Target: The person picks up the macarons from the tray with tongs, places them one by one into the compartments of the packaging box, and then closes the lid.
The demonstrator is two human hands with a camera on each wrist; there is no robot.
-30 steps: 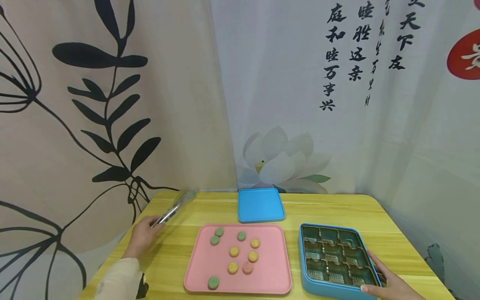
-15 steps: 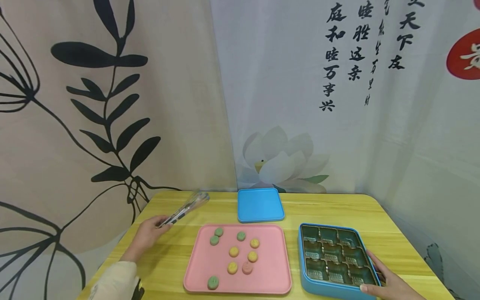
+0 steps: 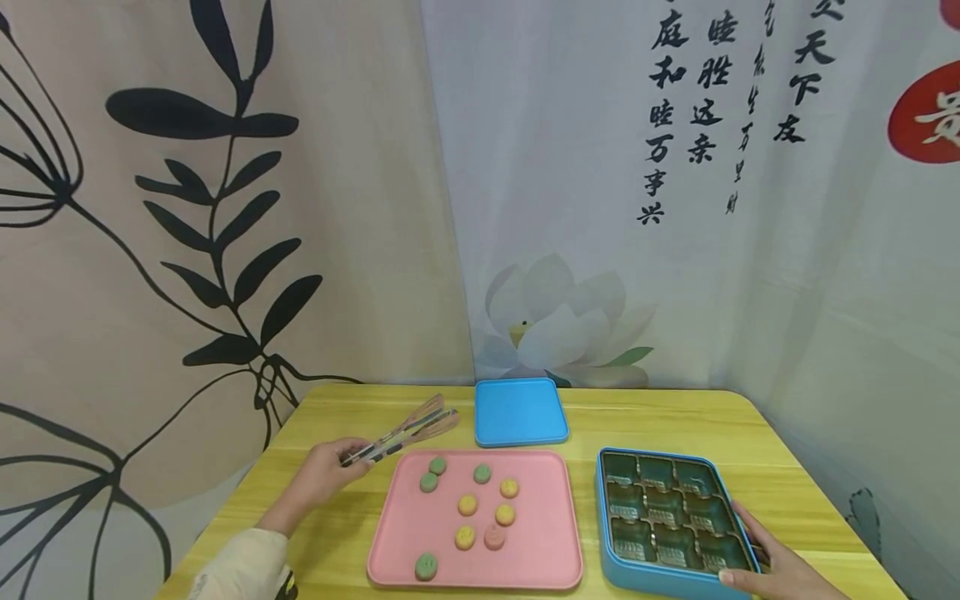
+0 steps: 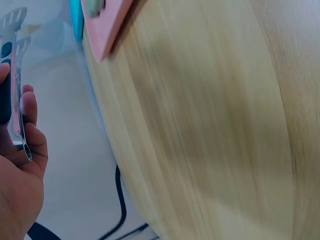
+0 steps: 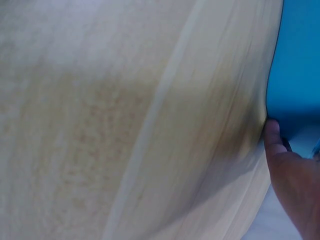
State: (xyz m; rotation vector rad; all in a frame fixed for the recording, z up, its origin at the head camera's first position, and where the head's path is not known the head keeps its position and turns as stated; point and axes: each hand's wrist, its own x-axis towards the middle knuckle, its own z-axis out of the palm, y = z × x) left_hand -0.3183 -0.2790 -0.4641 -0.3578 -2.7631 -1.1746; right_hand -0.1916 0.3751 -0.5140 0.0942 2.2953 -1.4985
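Note:
In the head view, my left hand [image 3: 322,477] grips the handle end of a pair of tongs [image 3: 408,430]. Their slotted tips are apart, above the table behind the far left corner of a pink tray [image 3: 543,550]. Several small round cookies lie scattered on the tray, green [image 3: 426,567], yellow [image 3: 465,536] and pink [image 3: 495,536]. At the right stands a blue box [image 3: 637,575] with a dark insert [image 3: 666,506] of several compartments, no cookies in them. My right hand [image 3: 780,560] holds that box at its near right corner, thumb on the rim, fingers along the side.
A flat blue lid [image 3: 521,412] lies at the back of the wooden table [image 3: 637,417], behind the tray. A printed curtain [image 3: 375,208] hangs just past the far edge. Dark cables [image 4: 120,200] show below the table edge in the left wrist view.
My left hand has moved rightward with the tongs, bringing them toward the tray, and their tips now show spread apart. My right hand and the box have stayed in place.

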